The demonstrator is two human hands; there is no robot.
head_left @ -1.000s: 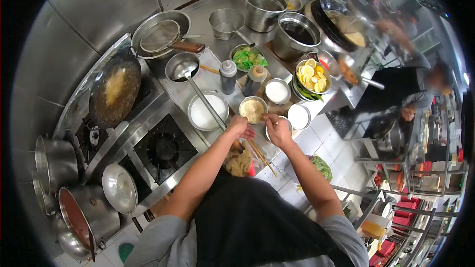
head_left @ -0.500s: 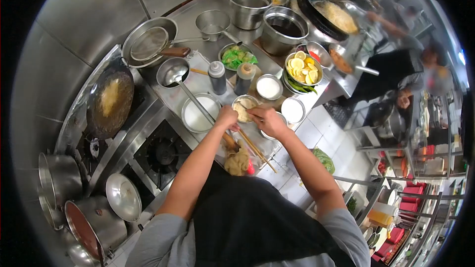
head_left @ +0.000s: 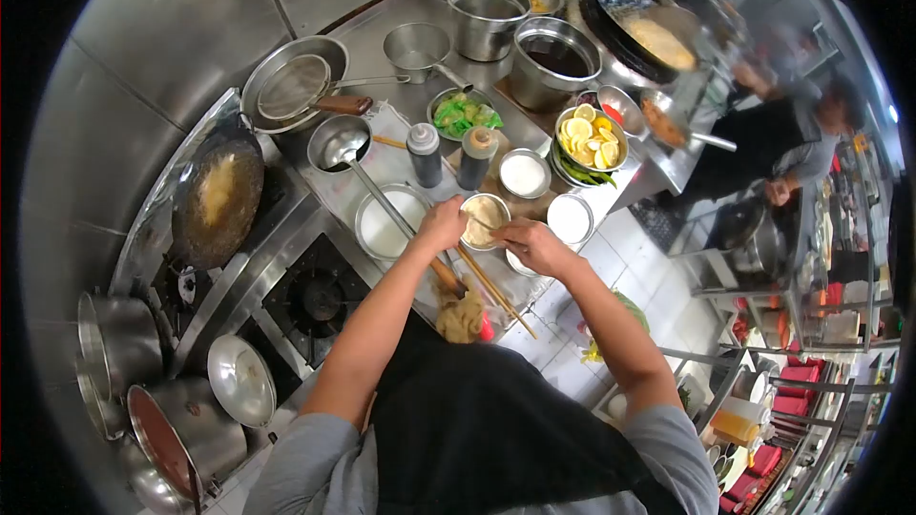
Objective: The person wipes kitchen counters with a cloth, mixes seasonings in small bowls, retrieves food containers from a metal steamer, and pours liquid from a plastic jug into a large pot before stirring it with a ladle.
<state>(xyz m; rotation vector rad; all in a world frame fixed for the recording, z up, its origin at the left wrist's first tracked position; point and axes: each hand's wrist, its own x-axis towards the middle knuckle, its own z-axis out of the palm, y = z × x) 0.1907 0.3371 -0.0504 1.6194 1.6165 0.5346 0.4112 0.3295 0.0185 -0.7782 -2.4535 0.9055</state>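
Observation:
A small metal bowl of beige paste [head_left: 484, 220] stands between my two hands. My left hand [head_left: 442, 226] is closed at the bowl's left rim, gripping it. On the right, my right hand [head_left: 532, 246] pinches the handle of a thin utensil [head_left: 483, 222] whose far end dips into the paste. A long ladle [head_left: 382, 198] and wooden chopsticks [head_left: 493, 284] lie beside my left hand. Left of the bowl is a larger bowl of white contents [head_left: 389, 220]. Two squeeze bottles [head_left: 424, 154] stand behind it.
A bowl of lemon slices [head_left: 590, 138] and a pot of dark liquid [head_left: 557, 57] stand farther back. At the left are a wok of oil [head_left: 218, 198] and a burner [head_left: 317, 298]. Another person [head_left: 763, 148] stands at the right.
My left hand has moved up to the bowl's rim and closed. My right hand has brought the utensil into the paste. The camera view has shifted slightly.

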